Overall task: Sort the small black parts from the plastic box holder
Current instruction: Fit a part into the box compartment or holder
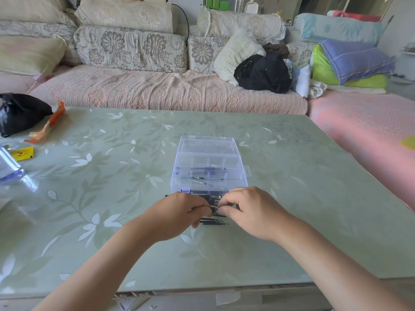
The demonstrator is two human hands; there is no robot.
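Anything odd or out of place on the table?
Several thin black parts lie loose on the green floral table, outside the clear plastic box; a torn orange wrapper lies far left. Likely sorting, not a spill.

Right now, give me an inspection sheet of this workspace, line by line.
Surface: glossy green flowered table.
Job's things: clear plastic box stands open, lid tipped back, dark parts inside; thin black parts lie on the table in front of it.
Clutter: black bag, orange wrapper, yellow packet and clear bottle, all at the table's left side.
Grips: left hand and right hand pinch black parts between them, near the box's front.
Cables: one black cable behind the cushions.
Surroundings: sofa with cushions, black clothing, folded bedding.
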